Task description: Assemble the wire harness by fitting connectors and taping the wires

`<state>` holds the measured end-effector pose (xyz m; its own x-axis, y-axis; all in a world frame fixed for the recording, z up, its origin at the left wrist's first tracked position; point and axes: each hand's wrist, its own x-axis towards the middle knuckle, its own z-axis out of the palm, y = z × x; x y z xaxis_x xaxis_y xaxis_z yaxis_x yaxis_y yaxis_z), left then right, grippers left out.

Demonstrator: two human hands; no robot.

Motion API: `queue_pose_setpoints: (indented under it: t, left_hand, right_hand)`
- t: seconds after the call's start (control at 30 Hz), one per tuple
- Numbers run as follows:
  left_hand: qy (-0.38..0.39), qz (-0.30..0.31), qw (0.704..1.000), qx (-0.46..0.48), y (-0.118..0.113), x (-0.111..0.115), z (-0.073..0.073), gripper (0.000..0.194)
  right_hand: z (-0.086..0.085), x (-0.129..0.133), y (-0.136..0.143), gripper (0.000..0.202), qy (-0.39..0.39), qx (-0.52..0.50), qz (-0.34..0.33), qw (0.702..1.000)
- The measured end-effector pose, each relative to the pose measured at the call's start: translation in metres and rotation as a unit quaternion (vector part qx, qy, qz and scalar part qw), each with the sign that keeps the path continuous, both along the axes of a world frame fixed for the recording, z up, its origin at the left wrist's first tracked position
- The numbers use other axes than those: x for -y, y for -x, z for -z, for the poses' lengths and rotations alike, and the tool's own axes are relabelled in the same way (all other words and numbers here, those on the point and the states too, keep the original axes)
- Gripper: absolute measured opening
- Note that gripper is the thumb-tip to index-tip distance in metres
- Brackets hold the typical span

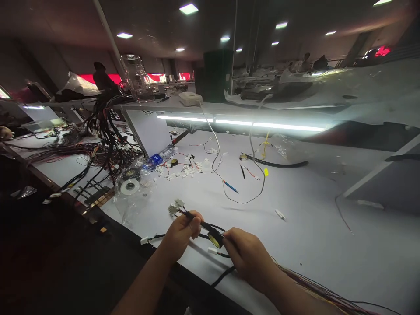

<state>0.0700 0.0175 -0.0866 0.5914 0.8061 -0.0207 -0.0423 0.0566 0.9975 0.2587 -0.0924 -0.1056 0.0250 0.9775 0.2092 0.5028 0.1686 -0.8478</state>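
My left hand (183, 234) is closed around a black-wrapped wire harness (206, 226), near the end where several white connectors (175, 206) fan out. A roll of black tape (215, 239) with a yellowish core hangs between my hands, against the harness. My right hand (244, 253) pinches at the roll's right side; its fingertips are partly hidden, but they appear to grip the tape. Below the roll, a branch with a white connector (212, 250) points left. Another branch, ending in a white plug (144, 240), reaches past my left wrist to the table edge.
Loose small connectors (187, 170) lie at the back left, by a clear bag (131, 205) holding a white ring. A blue pen (230, 187) rests beside a looped white cable (243, 202). Bundled wires (111, 148) hang off the shelf at left; more wires (315, 284) run front right.
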Motion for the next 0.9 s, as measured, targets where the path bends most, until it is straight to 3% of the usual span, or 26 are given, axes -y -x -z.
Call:
queue_pose_setpoints:
  t: [0.07,0.13,0.23,0.33,0.4,0.57,0.63,0.77,0.9]
  left_hand:
    - [0.023,-0.044,0.998,0.043,-0.007,0.007,0.005,0.022]
    - [0.027,-0.055,0.995,0.075,-0.014,0.013,0.008,0.021]
    - [-0.006,-0.005,0.997,0.073,-0.016,0.015,0.003,0.025]
    - [-0.097,0.058,0.993,0.038,-0.01,0.013,-0.009,0.024]
    - [-0.161,0.089,0.983,0.006,-0.003,0.012,-0.019,0.022]
    - [-0.257,0.128,0.957,-0.034,0.005,0.014,-0.03,0.018]
    - [-0.259,0.114,0.959,-0.034,0.004,0.013,-0.028,0.019]
    - [-0.238,0.084,0.968,-0.017,0.001,0.011,-0.018,0.021]
    - [-0.205,0.087,0.975,0.013,0.0,0.008,-0.013,0.02]
  right_hand:
    - [0.003,0.0,0.0,0.015,-0.007,0.003,0.007,1.0]
    - [0.003,-0.001,-0.001,0.015,0.036,-0.027,0.008,0.999]
    - [-0.003,-0.002,-0.004,0.013,0.128,-0.109,-0.025,0.985]
    - [-0.011,0.0,-0.007,0.031,0.188,-0.214,-0.105,0.953]
    - [-0.014,0.001,-0.008,0.028,0.203,-0.278,-0.138,0.929]
    - [-0.015,0.003,-0.007,0.02,0.207,-0.416,-0.098,0.88]
    - [-0.016,0.003,-0.006,0.017,0.22,-0.421,-0.067,0.878]
    - [-0.018,0.001,-0.005,0.01,0.272,-0.341,-0.015,0.9]
    - [-0.02,0.001,-0.008,0.012,0.288,-0.288,-0.055,0.912]
